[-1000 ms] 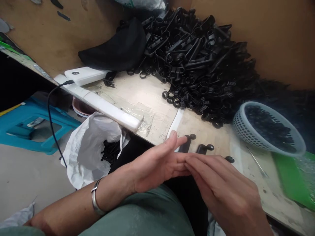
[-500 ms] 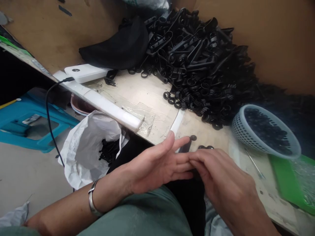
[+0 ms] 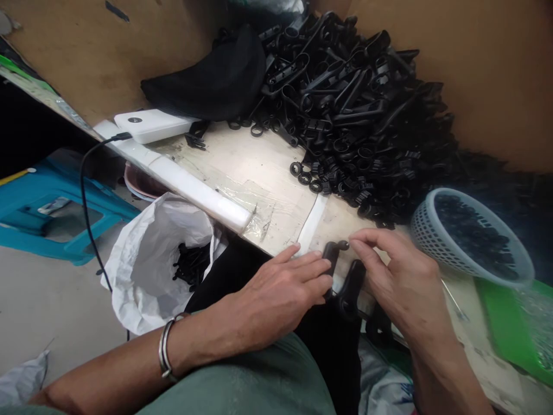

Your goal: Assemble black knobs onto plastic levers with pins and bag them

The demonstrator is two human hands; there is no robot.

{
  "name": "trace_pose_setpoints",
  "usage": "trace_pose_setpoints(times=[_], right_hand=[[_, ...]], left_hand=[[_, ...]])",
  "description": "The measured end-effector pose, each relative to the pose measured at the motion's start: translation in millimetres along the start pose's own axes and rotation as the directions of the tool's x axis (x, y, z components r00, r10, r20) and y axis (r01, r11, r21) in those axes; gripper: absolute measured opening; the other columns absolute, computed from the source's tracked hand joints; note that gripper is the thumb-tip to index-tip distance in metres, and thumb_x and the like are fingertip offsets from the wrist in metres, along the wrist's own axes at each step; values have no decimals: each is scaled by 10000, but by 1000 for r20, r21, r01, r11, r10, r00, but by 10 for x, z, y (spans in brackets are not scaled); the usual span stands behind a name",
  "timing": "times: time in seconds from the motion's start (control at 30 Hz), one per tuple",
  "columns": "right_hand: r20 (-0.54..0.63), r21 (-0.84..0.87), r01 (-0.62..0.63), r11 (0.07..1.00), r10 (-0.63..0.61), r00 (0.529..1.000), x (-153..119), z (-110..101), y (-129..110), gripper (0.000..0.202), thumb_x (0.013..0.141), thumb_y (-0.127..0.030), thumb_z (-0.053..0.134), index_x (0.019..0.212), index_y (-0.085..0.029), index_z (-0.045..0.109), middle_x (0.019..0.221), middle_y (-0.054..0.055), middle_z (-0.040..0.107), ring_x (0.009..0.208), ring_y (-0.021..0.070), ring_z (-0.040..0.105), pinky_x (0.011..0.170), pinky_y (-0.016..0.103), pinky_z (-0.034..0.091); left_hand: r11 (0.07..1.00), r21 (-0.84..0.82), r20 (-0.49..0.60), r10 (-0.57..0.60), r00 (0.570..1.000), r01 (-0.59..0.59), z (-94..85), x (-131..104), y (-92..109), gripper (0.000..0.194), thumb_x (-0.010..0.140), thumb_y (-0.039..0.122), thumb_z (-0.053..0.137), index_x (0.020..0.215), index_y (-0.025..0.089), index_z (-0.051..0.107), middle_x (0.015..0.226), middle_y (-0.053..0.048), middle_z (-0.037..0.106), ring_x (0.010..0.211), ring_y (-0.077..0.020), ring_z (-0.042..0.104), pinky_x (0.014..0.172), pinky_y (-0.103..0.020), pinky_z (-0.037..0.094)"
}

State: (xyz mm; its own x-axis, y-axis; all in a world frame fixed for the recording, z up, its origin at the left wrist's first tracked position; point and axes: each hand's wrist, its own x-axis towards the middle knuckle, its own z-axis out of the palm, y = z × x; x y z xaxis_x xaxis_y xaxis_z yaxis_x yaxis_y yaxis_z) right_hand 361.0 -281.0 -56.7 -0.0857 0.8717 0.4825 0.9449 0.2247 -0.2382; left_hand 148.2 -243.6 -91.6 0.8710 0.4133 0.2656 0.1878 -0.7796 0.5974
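Observation:
My left hand (image 3: 276,300), with a silver bangle at the wrist, lies palm down at the table's front edge. Its fingers are stretched out, and their tips reach a curved black plastic part (image 3: 332,256) with a small round end. The thumb and forefinger of my right hand (image 3: 404,285) are pinched together just beside that round end; anything between them is too small to make out. Between the hands stands a second black plastic part (image 3: 352,285), thicker and rounded, partly in shadow.
A large heap of black plastic parts (image 3: 345,104) fills the back of the table (image 3: 280,167). At right are a pale blue basket (image 3: 425,230) of small black pieces and a green tray (image 3: 496,314). A white sack (image 3: 142,276), a cabled white power bank (image 3: 155,124) and a blue stool (image 3: 73,219) are at left.
My left hand has turned from palm up to palm down. My right hand has come away from its fingers and moved up beside the black part, which now shows more fully.

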Motion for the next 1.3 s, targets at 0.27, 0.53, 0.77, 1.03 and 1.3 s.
trace_pose_setpoints(times=[0.27, 0.53, 0.77, 1.03, 1.3], right_hand=[[1, 8, 6, 1000, -6, 1000, -19, 28, 22, 54, 972, -161, 609, 967, -214, 618, 902, 11, 680, 844, 179, 631, 751, 334, 495], [64, 6, 46, 999, -46, 997, -42, 5, 48, 80, 1004, -226, 569, 961, -207, 634, 986, 24, 676, 914, 204, 598, 829, 373, 464], [85, -31, 37, 999, -34, 996, -17, -35, 76, 87, 1000, -272, 580, 958, -222, 637, 909, 5, 688, 831, 196, 638, 713, 355, 462], [116, -68, 119, 991, -111, 987, -13, -72, 89, 168, 1016, -286, 543, 1108, -203, 657, 1029, 31, 719, 912, 202, 659, 786, 359, 503], [185, -52, 155, 987, -143, 972, 28, -32, 57, 121, 1003, -211, 557, 1000, -197, 677, 968, 35, 714, 890, 205, 608, 776, 368, 488]], left_hand=[[1000, 9, 24, 13, 1000, -13, -24, 17, 3, 253, 1069, 240, 409, 1121, 140, 635, 1304, -141, 670, 1308, -264, 594, 1240, -524, 265], [998, 48, 8, 27, 1000, -27, -6, 25, -10, 252, 1062, 256, 428, 1104, 132, 643, 1338, -159, 647, 1260, -271, 620, 1222, -529, 295], [997, 67, 32, 23, 999, -25, -3, 22, -12, 179, 1032, 246, 513, 1123, 138, 622, 1351, -158, 636, 1261, -265, 617, 1230, -531, 283], [998, 62, 38, 28, 999, -30, -9, 36, -8, 165, 1031, 219, 505, 1117, 140, 622, 1319, -152, 652, 1280, -271, 607, 1235, -536, 272], [999, -6, 21, 31, 999, -31, -56, 31, 0, 224, 1038, 198, 469, 1096, 137, 676, 1273, -165, 670, 1283, -298, 610, 1236, -584, 259]])
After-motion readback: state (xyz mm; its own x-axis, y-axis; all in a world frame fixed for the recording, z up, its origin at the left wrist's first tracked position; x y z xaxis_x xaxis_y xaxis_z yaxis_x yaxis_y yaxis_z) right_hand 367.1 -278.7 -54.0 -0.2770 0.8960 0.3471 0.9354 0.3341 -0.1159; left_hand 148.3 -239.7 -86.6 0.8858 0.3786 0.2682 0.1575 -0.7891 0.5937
